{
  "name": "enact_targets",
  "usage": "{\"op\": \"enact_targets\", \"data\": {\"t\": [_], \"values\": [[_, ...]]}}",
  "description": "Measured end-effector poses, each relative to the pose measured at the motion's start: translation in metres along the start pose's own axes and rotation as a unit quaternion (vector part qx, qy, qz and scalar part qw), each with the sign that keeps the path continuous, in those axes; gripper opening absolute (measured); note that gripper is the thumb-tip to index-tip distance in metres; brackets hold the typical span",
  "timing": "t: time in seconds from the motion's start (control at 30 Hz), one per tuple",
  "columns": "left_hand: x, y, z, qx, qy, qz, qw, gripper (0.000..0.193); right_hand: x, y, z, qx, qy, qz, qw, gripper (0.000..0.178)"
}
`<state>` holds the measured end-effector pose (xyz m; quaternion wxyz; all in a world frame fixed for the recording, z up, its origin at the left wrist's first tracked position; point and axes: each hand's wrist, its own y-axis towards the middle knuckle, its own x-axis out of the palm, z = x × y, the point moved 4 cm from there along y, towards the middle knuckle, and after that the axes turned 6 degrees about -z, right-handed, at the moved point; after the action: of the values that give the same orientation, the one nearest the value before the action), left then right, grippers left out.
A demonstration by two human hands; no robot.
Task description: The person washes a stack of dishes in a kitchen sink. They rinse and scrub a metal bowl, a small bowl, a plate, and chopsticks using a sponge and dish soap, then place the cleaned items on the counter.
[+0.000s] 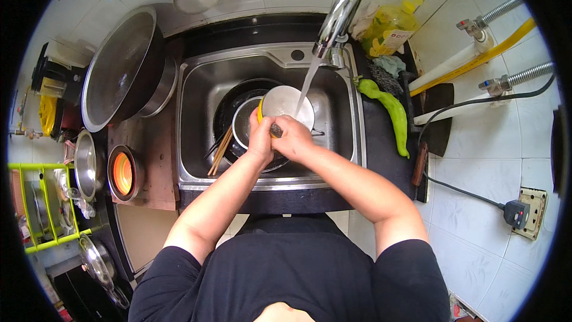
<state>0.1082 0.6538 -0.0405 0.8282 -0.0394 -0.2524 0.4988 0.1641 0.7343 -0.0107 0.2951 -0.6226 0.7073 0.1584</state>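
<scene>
Over the stainless steel sink (196,137), both hands grip a round yellow-rimmed metal bowl (287,102) tilted under the running chrome tap (339,15). Left hand (261,138) clamps its near-left rim, right hand (293,137) its near edge; the bowl lies just beyond both, equally close.

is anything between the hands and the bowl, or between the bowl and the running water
Nothing visible. The left hand and right hand grip the steel bowl directly at its near edge, and the water stream from the faucet falls straight into it.
</scene>
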Motion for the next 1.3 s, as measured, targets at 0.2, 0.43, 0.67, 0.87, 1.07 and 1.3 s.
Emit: {"op": "enact_targets", "data": {"t": [0.2, 0.43, 0.67, 0.87, 1.07, 1.3], "values": [[-0.008, 0.011, 0.025, -0.137, 0.199, -0.078, 0.967, 0.063, -0.016, -0.008, 0.038, -0.254, -0.355, 0.019, 0.899, 0.02], [-0.031, 0.018, 0.013, 0.09, 0.312, -0.004, 0.946, 0.065, 0.02, -0.005, 0.002, -0.082, -0.009, 0.037, 0.996, 0.032], [-0.081, -0.002, 0.08, 0.314, 0.529, 0.108, 0.781, 0.069, 0.008, 0.012, 0.032, -0.111, -0.364, 0.001, 0.925, 0.012], [-0.13, -0.035, 0.133, 0.425, 0.584, 0.199, 0.663, 0.077, 0.066, 0.039, 0.048, -0.096, -0.353, -0.064, 0.929, 0.02], [-0.236, -0.038, 0.115, 0.135, -0.069, 0.309, 0.939, 0.045, 0.11, 0.056, 0.05, -0.08, -0.403, -0.284, 0.866, 0.031], [-0.255, -0.058, 0.126, 0.111, -0.219, 0.334, 0.91, 0.051, 0.114, 0.055, 0.049, -0.137, -0.303, -0.333, 0.882, 0.029]]}}
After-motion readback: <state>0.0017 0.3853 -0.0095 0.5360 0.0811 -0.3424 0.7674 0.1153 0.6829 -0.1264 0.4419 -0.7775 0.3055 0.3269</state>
